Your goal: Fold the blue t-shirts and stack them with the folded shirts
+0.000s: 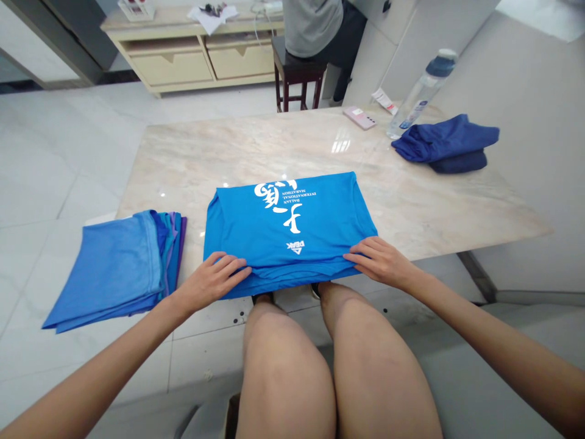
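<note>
A bright blue T-shirt [256, 225] with white lettering lies folded into a rough rectangle at the table's near edge, its print upside down to me. Along the near side the cloth is bunched into loose creases, and part of it hangs past the edge. My left hand [223, 274] holds the shirt's near left part, fingers bent over the cloth. On the near right part, my right hand [377, 259] pinches the same bunched fold. Some fingertips are hidden in the fabric. Left of the shirt is a stack of folded blue and purple clothes [121, 256], overhanging the table edge.
On the marble-patterned table [192, 152], toward the far right, are a crumpled dark blue garment [448, 143], a clear bottle [418, 97], a pink phone [359, 117] and a white tube [384, 100]. Beyond, a person [315, 27] sits on a dark stool [299, 70] beside a cream cabinet [171, 67].
</note>
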Motion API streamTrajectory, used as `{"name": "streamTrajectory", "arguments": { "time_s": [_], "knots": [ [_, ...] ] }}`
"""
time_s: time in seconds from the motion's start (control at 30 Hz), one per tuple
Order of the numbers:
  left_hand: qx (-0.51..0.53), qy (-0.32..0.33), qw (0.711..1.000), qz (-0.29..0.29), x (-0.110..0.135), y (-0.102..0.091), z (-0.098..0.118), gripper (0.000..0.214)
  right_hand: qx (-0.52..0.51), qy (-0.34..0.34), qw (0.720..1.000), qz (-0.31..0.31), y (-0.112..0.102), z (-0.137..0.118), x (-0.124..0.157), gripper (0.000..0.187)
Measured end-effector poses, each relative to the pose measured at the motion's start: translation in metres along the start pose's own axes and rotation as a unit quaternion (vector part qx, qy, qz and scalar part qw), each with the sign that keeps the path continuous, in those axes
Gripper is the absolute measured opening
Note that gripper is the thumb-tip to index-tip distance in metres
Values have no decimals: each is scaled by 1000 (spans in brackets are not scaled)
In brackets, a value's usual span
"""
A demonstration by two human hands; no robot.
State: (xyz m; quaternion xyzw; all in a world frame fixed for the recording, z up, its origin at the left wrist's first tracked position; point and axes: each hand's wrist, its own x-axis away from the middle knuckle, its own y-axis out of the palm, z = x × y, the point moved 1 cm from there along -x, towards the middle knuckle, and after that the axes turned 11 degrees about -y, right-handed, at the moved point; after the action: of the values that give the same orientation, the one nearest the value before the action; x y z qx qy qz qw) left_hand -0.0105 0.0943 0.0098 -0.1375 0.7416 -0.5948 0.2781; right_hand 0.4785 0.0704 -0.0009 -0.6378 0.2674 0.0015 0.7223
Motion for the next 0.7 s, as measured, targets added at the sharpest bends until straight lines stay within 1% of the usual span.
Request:
{"name": "streamTrajectory", "arguments": {
  "time_s": [0.17,0.27,0.33,0.37,0.43,0.5,0.53,0.57,0.6,0.63,0.7],
  "knots": [
    [37,-22,999,-3,-5,-7,-1,33,-34,8,999,-22,3,-3,1,24],
    [72,-54,995,-28,3,-8,-3,34,-39,31,999,-9,1,-4,3,25],
    [82,-70,994,-26,12,-7,-1,34,-36,34,999,1,-1,-6,5,25],
    [81,-68,994,-17,16,-7,0,34,-32,29,999,3,-2,-9,5,25],
    [76,-40,996,0,22,-10,5,30,-31,14,999,1,-5,-14,6,23],
    [68,-8,998,3,21,-16,7,20,-35,10,999,-2,-9,-15,6,20],
    [62,-12,998,0,17,-19,5,15,-33,16,999,1,-11,-13,6,19],
    [54,-36,998,-5,11,-21,1,12,-27,32,999,8,-12,-7,6,17],
    [45,-80,996,-12,2,-22,-6,15,-16,57,998,19,-13,3,6,16],
    [39,-141,989,-18,-9,-21,-17,20,0,92,995,30,-12,15,5,14],
    [42,-278,959,-28,-32,-16,-45,29,33,185,981,47,-9,48,0,15]
  ]
}}
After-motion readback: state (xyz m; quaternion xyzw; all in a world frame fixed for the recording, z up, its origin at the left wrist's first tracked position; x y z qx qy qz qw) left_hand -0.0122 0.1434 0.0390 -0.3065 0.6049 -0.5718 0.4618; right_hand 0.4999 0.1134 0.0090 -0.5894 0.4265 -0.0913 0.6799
